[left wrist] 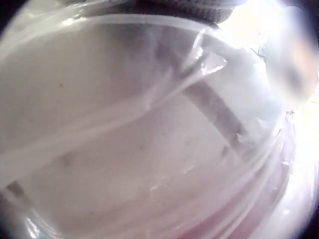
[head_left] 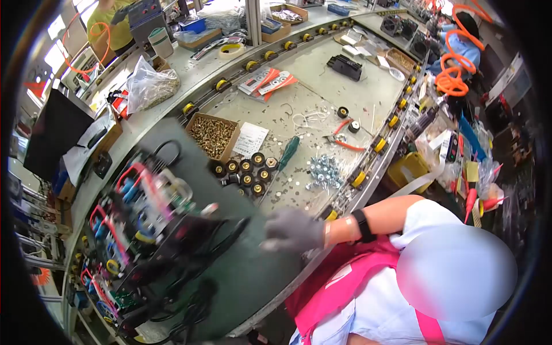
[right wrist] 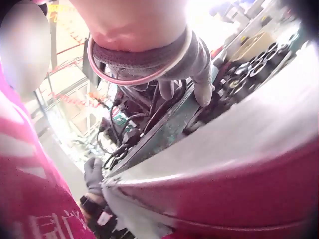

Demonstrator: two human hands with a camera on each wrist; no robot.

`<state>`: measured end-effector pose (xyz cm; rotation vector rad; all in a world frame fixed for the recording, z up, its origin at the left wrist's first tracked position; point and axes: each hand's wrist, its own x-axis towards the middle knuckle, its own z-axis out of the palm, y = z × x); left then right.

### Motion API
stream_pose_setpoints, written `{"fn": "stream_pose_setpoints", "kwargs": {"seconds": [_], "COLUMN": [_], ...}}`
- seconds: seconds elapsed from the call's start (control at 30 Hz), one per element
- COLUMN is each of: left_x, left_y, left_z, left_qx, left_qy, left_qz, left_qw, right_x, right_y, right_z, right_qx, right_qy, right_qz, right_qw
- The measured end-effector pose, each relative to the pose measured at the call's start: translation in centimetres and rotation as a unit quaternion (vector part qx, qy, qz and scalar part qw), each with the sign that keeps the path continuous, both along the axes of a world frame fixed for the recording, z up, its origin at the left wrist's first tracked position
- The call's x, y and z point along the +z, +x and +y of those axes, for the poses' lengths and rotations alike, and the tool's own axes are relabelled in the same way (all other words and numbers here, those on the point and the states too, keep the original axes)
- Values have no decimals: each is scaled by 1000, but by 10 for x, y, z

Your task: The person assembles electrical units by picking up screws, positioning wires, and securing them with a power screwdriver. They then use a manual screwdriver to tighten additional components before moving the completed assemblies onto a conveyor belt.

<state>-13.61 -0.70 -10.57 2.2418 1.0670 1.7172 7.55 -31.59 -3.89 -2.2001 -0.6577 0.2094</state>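
A large dark green board (head_left: pixel 259 293), blurred in the head view, carries electronic parts (head_left: pixel 149 195) with red wires, blue components and black cables (head_left: pixel 195 241). My right hand (head_left: pixel 296 230), in a grey glove, is at its edge. The right wrist view shows that hand (right wrist: pixel 149 62) gripping the board (right wrist: pixel 167 132), with a finger on either side of the edge. At the board's near corner is my gloved left hand (right wrist: pixel 93 174), its fingers pointing up; I cannot tell how it holds the board. Mostly translucent plastic (left wrist: pixel 109 139) fills the left wrist view.
Beyond the board are black round knobs (head_left: pixel 247 172), a box of brass parts (head_left: pixel 213 137), a green-handled screwdriver (head_left: pixel 289 152), loose screws (head_left: pixel 323 172) and red-handled pliers (head_left: pixel 345 138). Yellow rollers (head_left: pixel 359 179) line the bench edges. Other people (head_left: pixel 109 26) work farther off.
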Motion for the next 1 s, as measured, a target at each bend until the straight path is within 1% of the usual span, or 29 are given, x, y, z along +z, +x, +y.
{"fn": "stream_pose_setpoints", "kwargs": {"seconds": [0.03, 0.07, 0.1, 0.13, 0.17, 0.2, 0.27, 0.33, 0.37, 0.4, 0.43, 0.47, 0.5, 0.53, 0.57, 0.6, 0.67, 0.73, 0.83, 0.9, 0.97, 1.0], "left_x": [1, 2, 3, 1, -2, -17, -8, -4, -12, -4, 0, 10, 15, 16, 16, 13, 9, 6, 9, 11, 9, 7], "left_y": [-2, -3, -4, -5, -9, -17, -7, -4, -10, -4, -1, 2, 4, 4, 1, -1, -1, 0, 1, 0, 0, 0], "left_z": [3, 5, 8, 9, 10, 17, 9, 7, 14, 14, 8, -2, -11, -14, -6, 0, 4, 4, 4, 4, 5, 5], "left_qx": [3, 9, 21, 28, 43, 37, -50, -30, -44, -9, -53, -80, -107, -130, -105, -90, -73, -59, -50, -41, -34, -33], "left_qy": [15, 35, 66, 88, 125, 25, 25, 22, 9, 101, 29, -42, -142, -233, -132, -38, 19, 21, 31, 48, 29, 17], "left_qz": [13, 29, 57, 83, 111, 111, 55, 56, 111, 119, 105, 87, 42, -13, 41, 104, 109, 106, 104, 117, 123, 128], "left_qw": [1000, 999, 996, 992, 985, 993, 997, 998, 993, 988, 993, 992, 983, 964, 985, 990, 991, 992, 993, 991, 991, 991], "right_x": [-4, -6, -6, -5, -18, -31, -14, -21, -24, -20, -18, -14, -16, -20, -9, -7, -8, -15, -32, -32, -33, -34], "right_y": [-10, -21, -30, -37, -51, -65, -92, -112, -116, -113, -106, -99, -93, -86, -79, -75, -63, -57, -52, -55, -56, -57], "right_z": [23, 44, 64, 81, 102, 117, 123, 121, 113, 100, 84, 69, 53, 36, 14, -4, -37, -64, -76, -70, -66, -66], "right_qx": [32, 81, 126, 178, 244, 366, 502, 480, 467, 422, 382, 357, 329, 307, 284, 227, 156, 71, -20, -12, 1, 2], "right_qy": [45, 66, 72, 104, 118, 180, 147, 164, 165, 180, 198, 218, 187, 161, 57, 95, 43, -11, 62, 46, 28, 26], "right_qz": [19, 20, 64, 172, 179, 135, 156, 130, 116, 67, 20, -25, -61, -96, -94, -132, -191, -251, -229, -257, -297, -298], "right_qw": [998, 994, 987, 963, 946, 903, 838, 852, 861, 886, 902, 908, 923, 933, 952, 960, 968, 965, 971, 965, 954, 954]}}
